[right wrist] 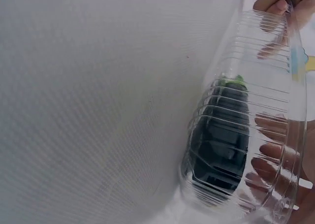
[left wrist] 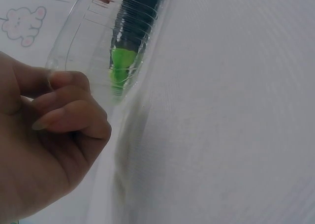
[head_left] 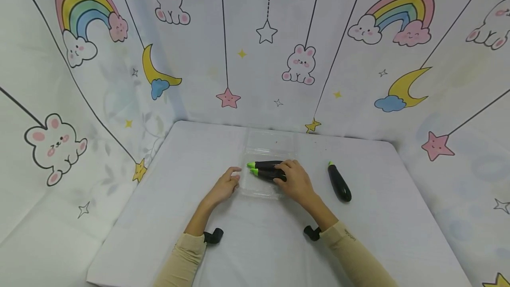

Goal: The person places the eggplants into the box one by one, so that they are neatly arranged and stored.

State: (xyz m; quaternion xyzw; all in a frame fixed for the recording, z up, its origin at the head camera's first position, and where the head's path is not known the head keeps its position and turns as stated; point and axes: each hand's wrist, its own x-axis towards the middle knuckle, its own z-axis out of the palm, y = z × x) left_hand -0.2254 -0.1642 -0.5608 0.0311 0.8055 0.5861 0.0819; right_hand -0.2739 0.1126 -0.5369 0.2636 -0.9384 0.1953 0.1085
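Box (head_left: 255,185) sits open at the centre of the frame, flat on the table (head_left: 374,234). Its lid (head_left: 271,141) is laid back toward the top of the frame, which leaves the compartment accessible from my side.

Left hand (head_left: 226,187): I pinch the left rim of the box between thumb and bent fingers, with nothing else held. Judged purpose: to keep the light plastic from sliding.

Right hand (head_left: 296,183): I reach in from the right, fingers bent over the near eggplant (head_left: 267,174), thumb along its lower side, parted only to its width. I cannot tell how firm this grip is. Judged purpose: to control its seating beside the far eggplant (head_left: 264,164).

Both lie side by side in the box, green tips pointing left; this parallel arrangement probably suits the narrow compartment.

Third eggplant (head_left: 339,183): resting directly on the table, right of the box, untouched, green tip toward the top of the frame. There it is apart from my right forearm.
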